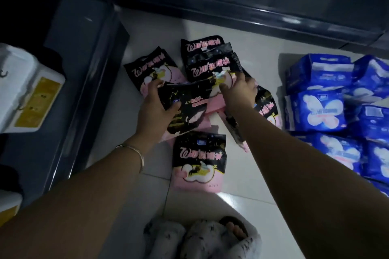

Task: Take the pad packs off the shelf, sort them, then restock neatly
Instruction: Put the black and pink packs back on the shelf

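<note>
Nearest me, by my slippers [202, 235], a lone pad pack [199, 160] in black and pink lies on the tiled floor [242, 206]; one careless shift of my feet could crush it. Just beyond, my left hand [155, 109] grasps a second black-and-pink pack [185, 109] by its edge, thumb on the front, and the slick wrapper may slip if I lift fast. My right hand [240, 92] rests on a farther pack [210, 69] in the loose heap; whether its fingers pinch it I cannot tell. Dragging it could spill the heap right into the blue packs [324, 109], undoing my sorting. The dark shelf [273, 19] stands beyond.
</note>
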Action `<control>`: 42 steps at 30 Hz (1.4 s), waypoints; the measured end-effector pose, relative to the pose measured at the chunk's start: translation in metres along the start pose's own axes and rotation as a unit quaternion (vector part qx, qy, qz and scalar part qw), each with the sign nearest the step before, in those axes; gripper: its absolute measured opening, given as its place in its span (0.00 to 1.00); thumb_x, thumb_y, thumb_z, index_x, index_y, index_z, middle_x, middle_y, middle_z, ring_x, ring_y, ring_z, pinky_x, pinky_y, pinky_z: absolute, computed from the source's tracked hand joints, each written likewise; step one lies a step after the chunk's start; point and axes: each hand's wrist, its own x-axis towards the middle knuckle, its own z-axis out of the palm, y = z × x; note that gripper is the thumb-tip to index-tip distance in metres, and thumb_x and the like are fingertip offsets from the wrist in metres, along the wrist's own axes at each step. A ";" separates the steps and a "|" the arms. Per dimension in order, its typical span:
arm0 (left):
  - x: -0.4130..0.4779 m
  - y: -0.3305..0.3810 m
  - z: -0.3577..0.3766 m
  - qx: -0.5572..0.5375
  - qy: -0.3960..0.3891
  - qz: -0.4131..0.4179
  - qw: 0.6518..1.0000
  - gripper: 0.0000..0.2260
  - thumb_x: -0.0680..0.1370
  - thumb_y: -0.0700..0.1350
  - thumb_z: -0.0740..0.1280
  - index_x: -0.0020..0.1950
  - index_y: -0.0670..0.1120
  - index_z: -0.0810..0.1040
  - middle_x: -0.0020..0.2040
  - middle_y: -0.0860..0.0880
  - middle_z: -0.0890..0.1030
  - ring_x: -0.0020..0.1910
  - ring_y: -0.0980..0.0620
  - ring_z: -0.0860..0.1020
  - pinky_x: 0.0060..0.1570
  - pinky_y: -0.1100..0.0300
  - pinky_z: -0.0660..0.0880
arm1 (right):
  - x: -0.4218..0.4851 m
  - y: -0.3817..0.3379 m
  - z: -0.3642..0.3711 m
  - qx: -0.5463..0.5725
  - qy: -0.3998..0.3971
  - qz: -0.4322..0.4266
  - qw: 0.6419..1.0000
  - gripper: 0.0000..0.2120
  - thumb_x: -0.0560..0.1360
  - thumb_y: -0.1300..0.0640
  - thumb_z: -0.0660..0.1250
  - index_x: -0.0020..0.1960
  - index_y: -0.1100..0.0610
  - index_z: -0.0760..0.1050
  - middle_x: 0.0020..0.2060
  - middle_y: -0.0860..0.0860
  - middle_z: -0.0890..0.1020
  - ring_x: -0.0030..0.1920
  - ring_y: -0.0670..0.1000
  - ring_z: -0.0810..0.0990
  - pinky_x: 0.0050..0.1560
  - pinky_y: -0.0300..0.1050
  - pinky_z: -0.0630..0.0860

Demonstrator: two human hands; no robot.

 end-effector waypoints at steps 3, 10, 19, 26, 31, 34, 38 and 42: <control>0.022 -0.006 0.014 -0.002 0.026 -0.004 1.000 0.27 0.75 0.46 0.69 0.70 0.45 0.62 0.64 0.44 0.74 0.62 0.46 0.74 0.59 0.52 0.73 | 0.020 -0.002 0.014 -0.047 0.013 -0.001 0.999 0.36 0.75 0.46 0.66 0.76 0.53 0.53 0.72 0.60 0.59 0.72 0.62 0.57 0.67 0.58 0.62; 0.054 -0.005 0.032 0.008 0.043 0.005 0.999 0.28 0.74 0.46 0.70 0.71 0.46 0.63 0.65 0.47 0.73 0.61 0.49 0.73 0.54 0.62 0.68 | 0.056 0.003 0.031 -0.054 -0.033 0.061 0.996 0.50 0.71 0.42 0.71 0.77 0.49 0.39 0.74 0.61 0.58 0.73 0.62 0.59 0.69 0.60 0.58; 0.045 -0.008 0.016 0.026 0.028 0.012 0.999 0.33 0.70 0.43 0.73 0.71 0.45 0.63 0.66 0.45 0.71 0.64 0.48 0.71 0.62 0.53 0.70 | 0.039 -0.013 0.022 -0.117 0.013 -0.036 0.992 0.30 0.76 0.40 0.63 0.67 0.61 0.62 0.63 0.59 0.71 0.65 0.60 0.69 0.59 0.57 0.69; -0.005 0.069 -0.051 0.040 0.024 -0.006 0.999 0.29 0.70 0.42 0.73 0.68 0.46 0.66 0.64 0.45 0.73 0.61 0.47 0.73 0.59 0.53 0.72 | -0.046 -0.042 -0.058 -0.059 0.010 -0.029 0.998 0.31 0.72 0.44 0.69 0.65 0.60 0.61 0.63 0.59 0.71 0.64 0.62 0.70 0.54 0.56 0.72; -0.025 0.176 -0.117 0.087 0.051 -0.009 0.995 0.26 0.71 0.45 0.73 0.66 0.47 0.67 0.61 0.45 0.74 0.58 0.44 0.75 0.51 0.50 0.74 | -0.110 -0.098 -0.157 -0.042 0.023 -0.038 0.998 0.30 0.73 0.45 0.68 0.64 0.61 0.62 0.61 0.60 0.72 0.61 0.62 0.71 0.55 0.52 0.71; -0.030 0.259 -0.163 0.075 0.071 0.015 0.995 0.26 0.72 0.46 0.72 0.67 0.47 0.67 0.61 0.44 0.73 0.57 0.43 0.75 0.49 0.52 0.73 | -0.141 -0.148 -0.233 -0.012 0.045 -0.042 0.998 0.29 0.74 0.45 0.68 0.64 0.61 0.61 0.62 0.59 0.71 0.62 0.62 0.71 0.56 0.53 0.70; -0.034 0.362 -0.229 0.052 0.102 0.053 0.992 0.27 0.71 0.48 0.72 0.67 0.49 0.66 0.61 0.45 0.72 0.59 0.42 0.74 0.53 0.47 0.74 | -0.181 -0.215 -0.333 0.008 0.102 -0.054 0.993 0.30 0.72 0.46 0.69 0.65 0.60 0.61 0.63 0.58 0.71 0.62 0.63 0.71 0.55 0.55 0.72; -0.050 0.453 -0.298 0.025 0.134 0.086 0.987 0.25 0.72 0.49 0.71 0.66 0.52 0.65 0.62 0.49 0.72 0.58 0.46 0.74 0.50 0.49 0.74 | -0.231 -0.268 -0.424 0.043 0.158 -0.087 0.983 0.32 0.71 0.46 0.70 0.66 0.59 0.58 0.61 0.58 0.72 0.60 0.62 0.73 0.51 0.53 0.72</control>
